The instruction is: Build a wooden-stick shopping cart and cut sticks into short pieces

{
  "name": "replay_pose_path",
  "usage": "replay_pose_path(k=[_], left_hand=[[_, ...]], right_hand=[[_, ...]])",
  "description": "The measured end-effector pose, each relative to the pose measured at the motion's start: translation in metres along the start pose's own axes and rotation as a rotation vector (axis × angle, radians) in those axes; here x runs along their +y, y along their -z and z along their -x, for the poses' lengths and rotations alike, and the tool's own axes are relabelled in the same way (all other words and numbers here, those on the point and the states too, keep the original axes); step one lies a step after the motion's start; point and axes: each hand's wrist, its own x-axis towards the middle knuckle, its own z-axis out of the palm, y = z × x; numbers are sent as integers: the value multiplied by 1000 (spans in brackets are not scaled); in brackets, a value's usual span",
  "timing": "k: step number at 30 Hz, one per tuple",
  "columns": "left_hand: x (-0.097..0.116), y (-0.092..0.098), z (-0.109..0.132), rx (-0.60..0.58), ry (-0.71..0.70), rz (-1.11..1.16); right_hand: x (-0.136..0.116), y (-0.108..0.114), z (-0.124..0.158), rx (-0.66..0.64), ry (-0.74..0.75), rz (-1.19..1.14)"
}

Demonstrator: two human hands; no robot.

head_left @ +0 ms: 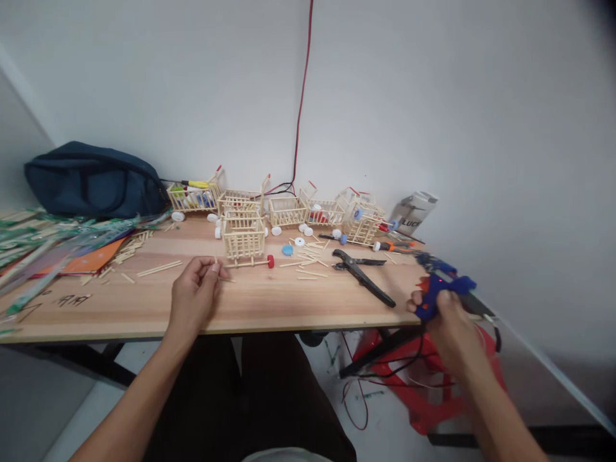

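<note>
My left hand (196, 292) is closed in a pinch near the table's front, with the thin tip of a wooden stick (216, 257) showing above the fingers. Just beyond it stands a small cart made of sticks (243, 240); a red wheel (271, 261) sits at the end of a stick low on its near side. Over at the table's right end, my right hand (450, 321) grips a blue hot glue gun (440, 292), its nozzle pointing toward the back left. Black pliers (363, 276) lie between the hands.
More stick carts (286, 212) line the wall. Loose sticks (310, 260), a blue disc (287, 249) and a white wheel (299, 241) lie mid-table. A dark blue bag (96, 179) and green-and-clear wrappers (72, 240) fill the left. A red stool (423, 398) stands below right.
</note>
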Motion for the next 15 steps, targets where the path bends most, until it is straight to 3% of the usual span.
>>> replay_pose_path(k=[1,5,10,15], left_hand=[[-1,0,0,-2,2,5],[0,1,1,0,25,55],[2,-1,1,15,12,72],[-5,-1,-1,34,7,132]], right_hand=[[-4,-10,4,-25,-22,-85],[-10,-39,-3,-27,-72,-31],[-2,-55,-26,-28,-16,-49],[-6,-63,-31,42,28,-103]])
